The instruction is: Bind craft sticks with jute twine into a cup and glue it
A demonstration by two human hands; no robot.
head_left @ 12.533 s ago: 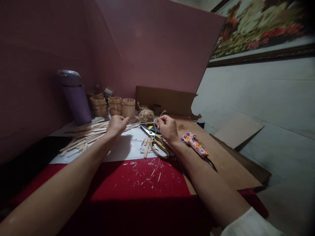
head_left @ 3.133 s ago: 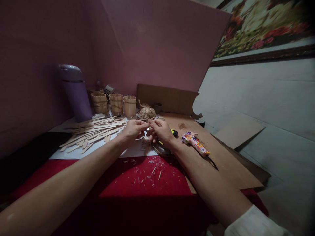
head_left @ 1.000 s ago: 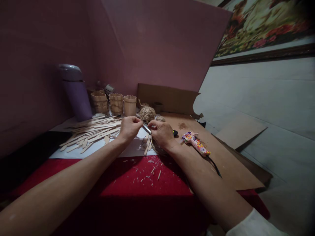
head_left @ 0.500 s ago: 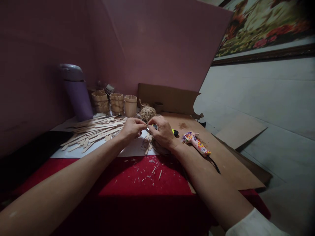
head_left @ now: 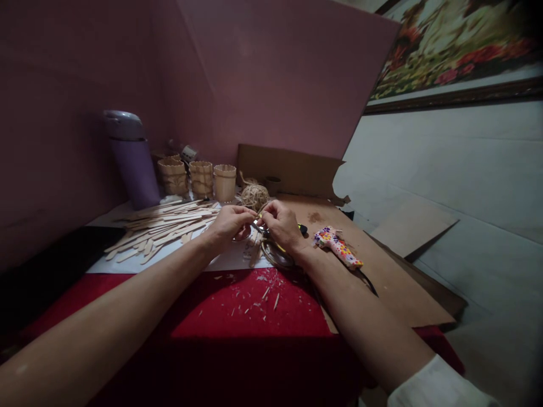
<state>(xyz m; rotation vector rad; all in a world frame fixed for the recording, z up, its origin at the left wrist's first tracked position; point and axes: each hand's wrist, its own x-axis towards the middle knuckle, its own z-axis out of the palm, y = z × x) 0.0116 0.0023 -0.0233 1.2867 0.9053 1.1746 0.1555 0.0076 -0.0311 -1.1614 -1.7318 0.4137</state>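
My left hand [head_left: 233, 224] is closed in a pinch, its fingertips close to those of my right hand. Closed in a pinch as well, my right hand [head_left: 280, 225] faces it just above the white paper. Something thin and brownish shows between the fingertips, too small to name. Under my right hand lie scissors [head_left: 278, 259] with looped handles, partly covered by it. A few loose craft sticks [head_left: 255, 255] rest on the paper below the fingers. Behind the hands sits a ball of twine [head_left: 254, 196].
Many craft sticks [head_left: 165, 229] lie piled at left, before a purple flask [head_left: 134, 169] and wooden stick cups [head_left: 224, 182]. A flower-patterned glue gun [head_left: 338, 247] lies on cardboard [head_left: 394, 288] at right. Wood scraps litter the red cloth [head_left: 237, 316].
My right hand has shifted and turned slightly, so the scissors' handles show more beneath it. A brownish bit now shows at the fingertips. My left hand has barely moved.
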